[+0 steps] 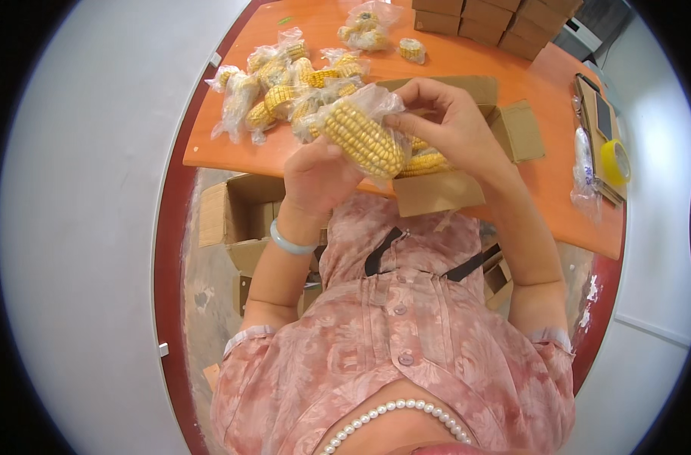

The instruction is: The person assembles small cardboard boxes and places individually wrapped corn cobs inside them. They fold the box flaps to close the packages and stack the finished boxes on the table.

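Note:
Between my two hands is a piece of yellow corn cob [363, 139] in a clear plastic bag, tilted above the table's front edge. My left hand [322, 173] grips its lower left side. The fingers of my right hand [436, 116] pinch the bag's gathered plastic at the upper right. Under my right hand stands an opened cardboard box [441, 193] with more corn cobs [425, 164] inside; my hand and the held cob hide part of it. A pile of bagged corn pieces [277, 96] lies on the orange table [231, 154] to the left.
Farther back are more bagged corn [363, 35] and a short corn piece [412, 50]. Stacked cardboard boxes [482, 28] stand at the back right. Yellow tape [615, 162], a phone [604, 115] and a plastic bag [584, 170] lie at the right edge. An open carton [237, 219] is below the table.

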Demonstrator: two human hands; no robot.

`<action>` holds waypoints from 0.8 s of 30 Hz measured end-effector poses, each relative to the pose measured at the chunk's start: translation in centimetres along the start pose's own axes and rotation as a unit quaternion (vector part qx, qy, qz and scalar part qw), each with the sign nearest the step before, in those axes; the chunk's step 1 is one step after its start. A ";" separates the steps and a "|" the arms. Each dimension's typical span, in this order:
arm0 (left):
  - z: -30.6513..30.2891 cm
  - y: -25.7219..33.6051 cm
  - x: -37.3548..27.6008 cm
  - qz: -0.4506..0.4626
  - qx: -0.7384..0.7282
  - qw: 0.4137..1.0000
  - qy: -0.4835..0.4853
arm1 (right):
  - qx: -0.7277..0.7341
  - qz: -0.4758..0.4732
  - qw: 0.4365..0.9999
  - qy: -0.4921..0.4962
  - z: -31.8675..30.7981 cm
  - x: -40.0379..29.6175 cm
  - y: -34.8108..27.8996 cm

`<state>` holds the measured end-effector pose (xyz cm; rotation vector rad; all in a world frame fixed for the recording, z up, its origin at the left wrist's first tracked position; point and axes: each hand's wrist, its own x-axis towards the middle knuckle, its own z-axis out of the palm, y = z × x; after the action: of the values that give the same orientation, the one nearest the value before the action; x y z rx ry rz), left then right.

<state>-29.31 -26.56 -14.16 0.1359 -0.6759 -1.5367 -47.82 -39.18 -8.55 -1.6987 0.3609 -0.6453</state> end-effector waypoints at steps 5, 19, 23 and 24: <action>0.3 -0.4 0.6 0.001 0.114 0.988 0.099 | 0.088 0.031 0.996 0.017 -1.6 -0.4 -0.7; 4.5 -0.4 4.7 -0.040 0.400 0.913 0.074 | -0.059 0.017 0.996 -0.068 -6.9 0.0 -1.9; 5.6 -1.7 6.4 -0.023 0.400 0.912 0.083 | -0.217 0.021 0.975 -0.049 -7.4 -1.2 -3.6; 5.3 -2.0 6.8 -0.020 0.396 0.914 0.081 | -0.279 0.028 0.959 -0.045 -7.5 -1.6 -4.0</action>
<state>-34.28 -31.33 -8.67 0.8822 -1.1348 -1.1907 -54.06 -43.31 -4.07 -2.2380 0.5607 -0.4420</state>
